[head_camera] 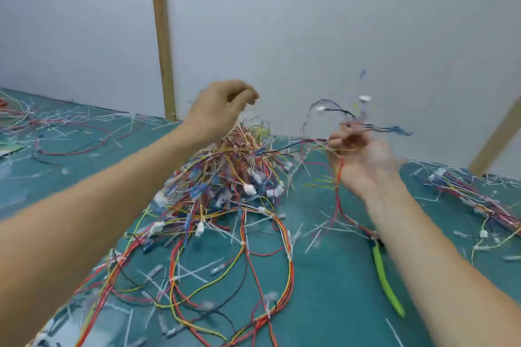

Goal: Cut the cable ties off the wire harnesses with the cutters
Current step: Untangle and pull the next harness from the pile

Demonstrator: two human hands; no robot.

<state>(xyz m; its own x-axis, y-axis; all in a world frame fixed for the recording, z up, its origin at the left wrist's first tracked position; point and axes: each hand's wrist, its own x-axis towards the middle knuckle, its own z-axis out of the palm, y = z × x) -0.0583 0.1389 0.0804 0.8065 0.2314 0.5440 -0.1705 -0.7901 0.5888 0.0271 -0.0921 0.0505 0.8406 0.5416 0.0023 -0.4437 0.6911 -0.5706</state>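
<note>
A: What step is in hand?

B: Sorting, not cutting, as I judge it. The right hand (363, 155) is raised above the worktop (332, 284), its fingers (342, 138) curled round a thin harness (338, 177) of red, black and blue wires that trails down to the surface. The picture is blurred there, so I cannot make out a tie on that harness.

A: And the other hand?

B: The left hand (222, 110) hangs over the big heap of wires (231, 177) near the worktop's far edge. Its fingers are curled in, thumb meeting fingertips, and whether they pinch a strand I cannot tell.

A: Where are the cutters?

B: The cutters (387, 282), with green handles, lie flat on the worktop toward the near right, just beside the right forearm. Neither hand touches them.

A: What else lies about?

B: Snipped white tie ends (194, 276) are scattered across the green surface, and another bunch of wires (479, 205) sits near the right edge.

A: What does the next move call for?

B: Likely one hand steadies the harness at a tie while the other picks up the cutters.
</note>
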